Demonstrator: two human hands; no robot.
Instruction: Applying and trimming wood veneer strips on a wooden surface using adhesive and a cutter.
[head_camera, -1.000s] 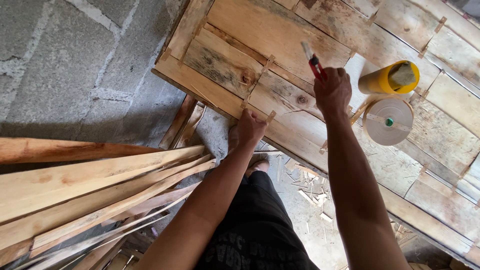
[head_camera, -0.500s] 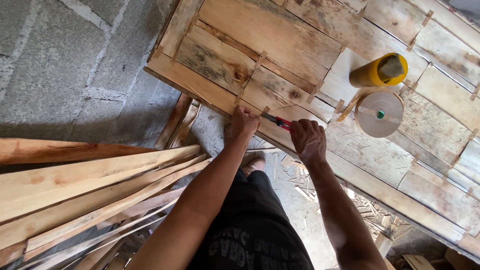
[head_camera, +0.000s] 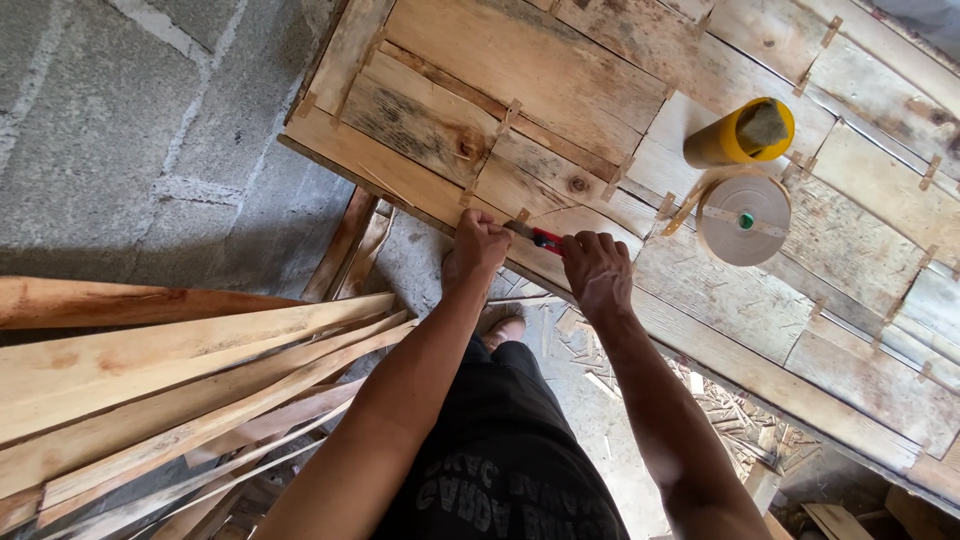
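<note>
Head view: yellow tube (head_camera: 738, 134) and tape roll (head_camera: 744, 218) sit on the plank table (head_camera: 420, 120), well right of your hands; loose slats (head_camera: 190, 390) lie lower left. Your left hand (head_camera: 478, 243) is fisted at the table edge. Your right hand (head_camera: 597, 272) grips a red-handled tool (head_camera: 545, 239) (blade hidden), lying along the edge, pointing left.

Bare forearms, black shirt with faded lettering, dark trousers

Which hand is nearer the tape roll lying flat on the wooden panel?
Right. The right hand grips a red-handled tool at the panel's near edge, with the tape roll off to its right. The left hand is a fist farther left, beyond the tool.
</note>
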